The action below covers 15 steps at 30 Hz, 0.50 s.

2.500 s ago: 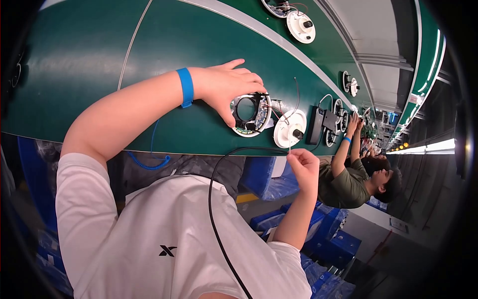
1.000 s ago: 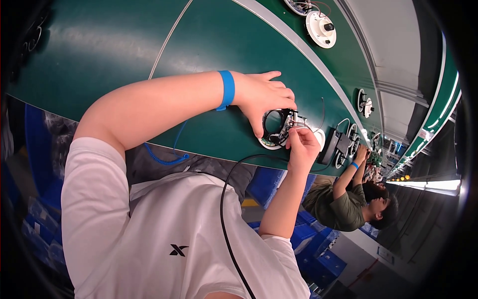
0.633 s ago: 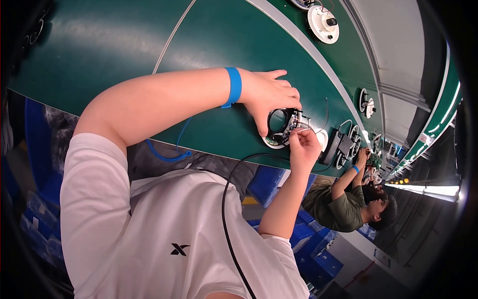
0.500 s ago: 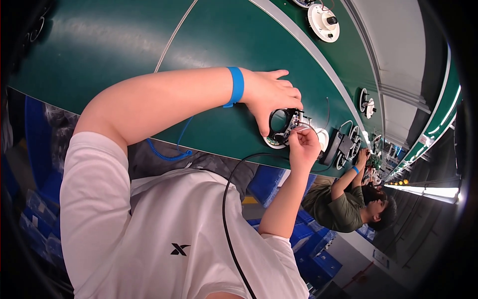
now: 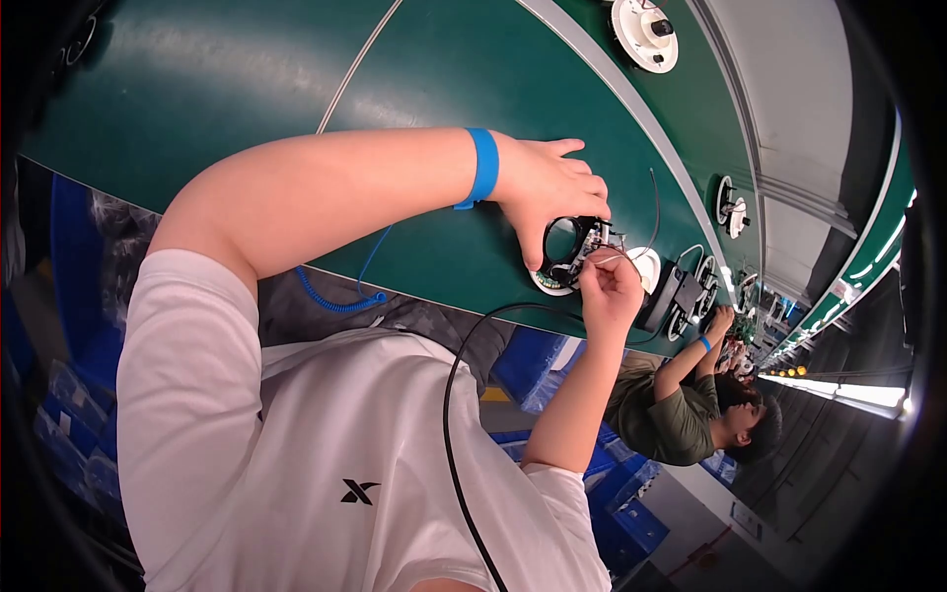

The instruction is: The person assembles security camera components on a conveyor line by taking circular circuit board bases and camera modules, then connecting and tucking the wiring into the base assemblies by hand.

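Observation:
My left hand (image 5: pixel 554 185), with a blue strap at its wrist, grips a round white device (image 5: pixel 558 288) by its edge, thumb on one side and fingers on the other. The device rests on the green bench and has a black ring (image 5: pixel 563 239), exposed circuitry and a strip of green circuit board. My right hand (image 5: pixel 612 286) is closed in a pinch at the right side of the device. A thin light wire (image 5: pixel 656 202) runs up from near its fingertips and curves over the bench. The pinched end is partly hidden by the fingers.
A white round part (image 5: pixel 645 266) lies just right of my right hand, then a dark box (image 5: pixel 675 296) and similar round units (image 5: pixel 706 281). More units (image 5: pixel 645 36) sit beyond a metal rail (image 5: pixel 602 69). A co-worker (image 5: pixel 681 414) works at the right.
Both hands and the device appear slightly further right in the picture, along with a small shift of the view. My grip on the device and the right-hand pinch look the same.

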### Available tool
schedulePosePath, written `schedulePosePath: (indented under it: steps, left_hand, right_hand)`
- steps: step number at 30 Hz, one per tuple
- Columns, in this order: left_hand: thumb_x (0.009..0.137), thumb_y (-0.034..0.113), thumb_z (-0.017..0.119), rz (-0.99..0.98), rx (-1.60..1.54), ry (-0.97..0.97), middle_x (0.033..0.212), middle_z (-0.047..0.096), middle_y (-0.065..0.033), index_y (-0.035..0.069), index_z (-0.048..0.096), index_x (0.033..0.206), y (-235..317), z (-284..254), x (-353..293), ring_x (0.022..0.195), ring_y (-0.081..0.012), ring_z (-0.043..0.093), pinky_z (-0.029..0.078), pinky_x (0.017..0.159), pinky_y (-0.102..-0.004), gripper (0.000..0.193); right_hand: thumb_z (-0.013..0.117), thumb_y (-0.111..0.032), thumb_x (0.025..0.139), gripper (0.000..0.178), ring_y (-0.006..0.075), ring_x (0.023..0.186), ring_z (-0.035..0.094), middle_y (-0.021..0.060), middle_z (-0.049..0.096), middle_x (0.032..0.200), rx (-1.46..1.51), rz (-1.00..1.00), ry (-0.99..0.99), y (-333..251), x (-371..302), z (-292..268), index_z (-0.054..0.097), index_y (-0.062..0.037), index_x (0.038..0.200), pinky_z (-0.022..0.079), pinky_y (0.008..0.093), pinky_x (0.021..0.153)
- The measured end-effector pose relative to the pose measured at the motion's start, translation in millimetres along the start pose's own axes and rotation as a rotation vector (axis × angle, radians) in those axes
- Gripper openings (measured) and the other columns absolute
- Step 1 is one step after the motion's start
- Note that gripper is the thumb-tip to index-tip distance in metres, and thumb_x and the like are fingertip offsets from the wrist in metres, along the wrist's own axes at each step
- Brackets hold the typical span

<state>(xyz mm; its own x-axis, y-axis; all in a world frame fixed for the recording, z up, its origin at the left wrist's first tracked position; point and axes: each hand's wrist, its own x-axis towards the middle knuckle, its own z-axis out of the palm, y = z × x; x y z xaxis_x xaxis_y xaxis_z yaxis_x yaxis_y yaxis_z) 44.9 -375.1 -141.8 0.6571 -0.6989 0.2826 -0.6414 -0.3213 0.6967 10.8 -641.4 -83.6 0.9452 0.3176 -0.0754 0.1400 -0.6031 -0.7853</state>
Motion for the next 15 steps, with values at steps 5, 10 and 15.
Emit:
schedulePosePath:
  steps: [5,10,15]
  left_hand:
    - [0.064,0.053,0.087,-0.013,-0.013,-0.021,0.149,0.051,-0.0136,0.006,0.051,0.149,2.0,-2.7,-0.2,0.142,-0.0314,0.048,0.016,0.126,-0.0601,0.103]
    - [0.064,0.052,0.088,-0.014,-0.011,-0.022,0.149,0.051,-0.0135,0.005,0.05,0.149,3.0,-4.0,-0.3,0.142,-0.0309,0.048,0.016,0.127,-0.0599,0.104]
    - [0.064,0.052,0.088,-0.016,-0.011,-0.018,0.149,0.051,-0.0134,0.006,0.05,0.149,2.9,-3.3,-0.3,0.142,-0.0308,0.047,0.016,0.127,-0.06,0.104]
  right_hand:
    - [0.069,0.015,0.083,0.015,0.0048,0.074,0.061,0.0092,0.07,0.098,-0.068,-0.043,-0.059,-0.8,3.0,-2.8,0.058,0.0047,0.082,0.053,0.0198,0.063]
    - [0.071,0.012,0.08,0.016,0.0072,0.069,0.062,0.0092,0.073,0.092,-0.19,-0.102,-0.08,-6.1,6.9,-4.6,0.058,0.0028,0.08,0.053,0.0223,0.061]
    - [0.073,0.009,0.077,0.016,0.0125,0.065,0.064,0.0094,0.074,0.086,-0.343,-0.169,-0.097,-12.8,11.1,-6.4,0.059,0.0009,0.078,0.053,0.0254,0.059]
